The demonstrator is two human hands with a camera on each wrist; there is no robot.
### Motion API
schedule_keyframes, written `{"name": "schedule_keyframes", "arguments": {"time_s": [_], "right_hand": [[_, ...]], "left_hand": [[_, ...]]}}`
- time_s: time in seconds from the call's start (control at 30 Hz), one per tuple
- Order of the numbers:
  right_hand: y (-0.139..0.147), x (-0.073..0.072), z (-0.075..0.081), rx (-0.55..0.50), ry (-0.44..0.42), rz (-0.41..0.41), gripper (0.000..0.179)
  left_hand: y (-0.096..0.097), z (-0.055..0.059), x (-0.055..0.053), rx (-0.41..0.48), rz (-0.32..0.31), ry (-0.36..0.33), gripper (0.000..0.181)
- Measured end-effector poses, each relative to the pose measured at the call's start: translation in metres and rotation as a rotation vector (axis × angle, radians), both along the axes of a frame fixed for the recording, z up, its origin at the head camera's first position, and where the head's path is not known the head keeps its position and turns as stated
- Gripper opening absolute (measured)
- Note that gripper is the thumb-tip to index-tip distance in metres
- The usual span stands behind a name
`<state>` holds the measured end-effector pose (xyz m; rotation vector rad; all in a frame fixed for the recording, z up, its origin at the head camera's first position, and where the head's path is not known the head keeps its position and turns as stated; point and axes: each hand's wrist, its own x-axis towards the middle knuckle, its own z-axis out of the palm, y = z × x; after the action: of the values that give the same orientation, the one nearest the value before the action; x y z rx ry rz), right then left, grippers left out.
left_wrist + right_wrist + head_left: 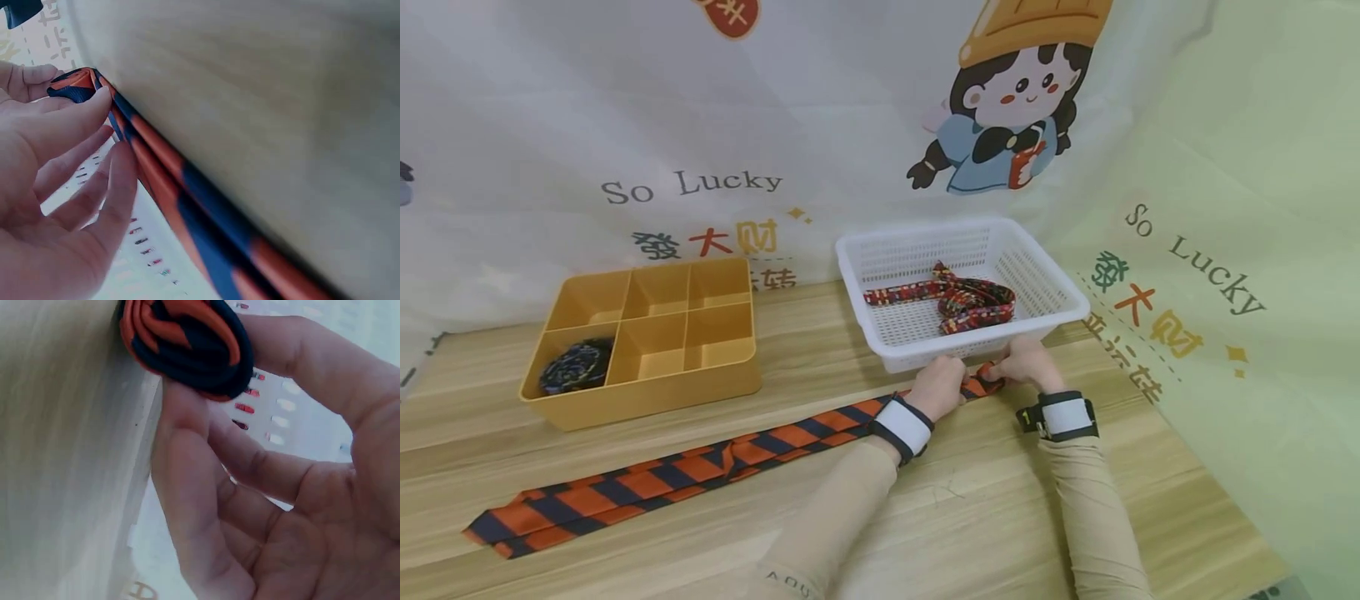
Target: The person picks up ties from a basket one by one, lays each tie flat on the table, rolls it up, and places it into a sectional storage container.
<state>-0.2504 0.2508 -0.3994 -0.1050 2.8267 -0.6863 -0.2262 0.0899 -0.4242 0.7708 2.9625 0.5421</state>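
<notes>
An orange-and-navy striped fabric tie (pixel 700 467) lies along the wooden table (pixel 970 508), one end coiled, most not yet rolled. The right hand (pixel 1028 363) pinches the coil; the left hand (pixel 936 387) grips just beside, fingers curled. A loose red patterned strip (pixel 977 304) lies in the white plastic basket (pixel 906 358), a dark roll (pixel 578 365) in the yellow plastic box (pixel 655 400).

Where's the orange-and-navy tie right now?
In the head view, the tie slants across the table from lower left to just before the white basket, its rolled end held by the right hand.
</notes>
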Motion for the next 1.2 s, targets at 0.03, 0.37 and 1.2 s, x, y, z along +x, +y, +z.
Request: {"name": "schedule_keyframes", "arguments": {"time_s": [0.03, 0.37, 1.2], "right_hand": [[-0.003, 0.001, 0.002, 0.050, 0.013, 0.002, 0.024], [-0.030, 0.007, -0.001, 0.210, 0.167, -0.006, 0.036], [-0.012, 0.000, 0.000, -0.043, -0.099, 0.060, 0.042]], "left_hand": [[-0.002, 0.000, 0.000, -0.005, -0.015, 0.012, 0.014], [0.006, -0.003, 0.000, 0.037, -0.011, 0.089, 0.028], [0.004, -0.008, -0.003, -0.041, -0.021, 0.092, 0.026]]}}
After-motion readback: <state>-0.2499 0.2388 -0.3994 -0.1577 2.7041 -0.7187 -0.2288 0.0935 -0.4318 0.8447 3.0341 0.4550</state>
